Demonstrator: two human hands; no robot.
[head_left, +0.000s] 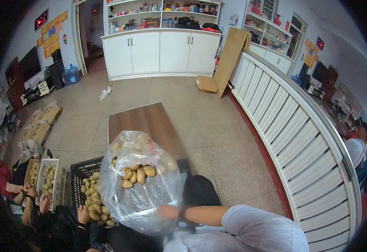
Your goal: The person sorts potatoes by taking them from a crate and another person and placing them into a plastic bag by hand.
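"Which step is in hand?"
"Bagging, I'd judge: the clear bag [173, 189] sits just beside the black crate [77, 170], with potatoes [140, 175] inside. The right hand [167, 212] is at its near side, too blurred to tell how far it's open or whether it grips plastic"
"The left hand?"
"Out of sight, so I can't tell"
"The next move calls for?"
"Probably a steady hold on the plastic"
"What else is unclear?"
"The bag's mouth; and 1 dark-clothed co-worker [61, 224] is cut off below"
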